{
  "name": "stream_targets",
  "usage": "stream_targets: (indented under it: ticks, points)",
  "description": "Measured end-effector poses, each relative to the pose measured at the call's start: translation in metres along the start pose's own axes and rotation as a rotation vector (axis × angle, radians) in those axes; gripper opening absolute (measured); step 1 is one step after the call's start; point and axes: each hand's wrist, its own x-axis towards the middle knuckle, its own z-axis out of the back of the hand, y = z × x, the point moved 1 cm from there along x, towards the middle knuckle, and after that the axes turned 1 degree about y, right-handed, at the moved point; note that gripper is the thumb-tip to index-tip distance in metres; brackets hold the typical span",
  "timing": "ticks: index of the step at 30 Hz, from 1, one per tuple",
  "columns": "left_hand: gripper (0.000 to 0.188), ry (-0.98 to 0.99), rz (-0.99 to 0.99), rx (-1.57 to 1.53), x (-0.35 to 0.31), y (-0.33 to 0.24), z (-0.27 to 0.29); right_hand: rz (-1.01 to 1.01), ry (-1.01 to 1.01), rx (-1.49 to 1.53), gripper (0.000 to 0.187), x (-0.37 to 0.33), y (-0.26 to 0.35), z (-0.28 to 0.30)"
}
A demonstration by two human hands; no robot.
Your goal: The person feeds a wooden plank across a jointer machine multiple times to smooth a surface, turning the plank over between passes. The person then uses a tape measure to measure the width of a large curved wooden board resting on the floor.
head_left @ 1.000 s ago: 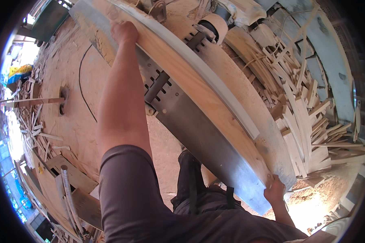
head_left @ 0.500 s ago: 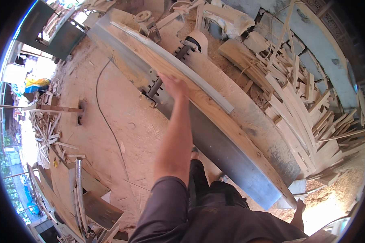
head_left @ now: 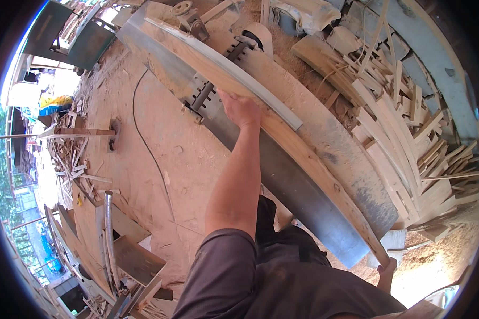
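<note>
A long wooden board [head_left: 314, 157] lies along the metal bed [head_left: 303, 194] of a planing machine, running from far left to near right beside a pale straight fence [head_left: 274, 109]. My left hand [head_left: 242, 108] is on the board just nearer than the slotted cutter opening [head_left: 203, 97], its fingers bent against the wood and partly hidden. At the board's near end, my right hand [head_left: 388, 266] is closed around the tip, beyond the end of the metal bed.
Scrap wood [head_left: 393, 143] is heaped right of the machine. A dark cable [head_left: 143, 130] crosses the dusty floor at left. Boards and a metal pipe [head_left: 109, 234] stand at lower left. A handwheel [head_left: 182, 8] sits at the far end.
My left hand has slid a little back along the board, away from the cutter opening. My right hand has closed on the board's near end. The whole view has shifted slightly.
</note>
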Motion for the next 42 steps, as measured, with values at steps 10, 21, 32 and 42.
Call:
stream_targets:
  ticks: [10,21,32,42]
  points:
    - [0.053,-0.056,-0.064,0.079,0.052,0.013,-0.008,0.005,-0.052,0.054,0.036,-0.02,0.001,-0.035]
    - [0.018,-0.043,-0.071,0.107,0.112,-0.003,-0.001,-0.082,0.026,0.106,0.03,-0.046,0.007,-0.078]
    - [0.019,-0.114,-0.158,0.109,0.208,0.007,0.0,-0.066,-0.057,0.096,0.028,-0.156,0.041,-0.164]
    - [0.022,-0.093,-0.176,0.189,0.311,0.017,-0.004,-0.071,0.126,0.056,0.036,-0.218,0.053,-0.208]
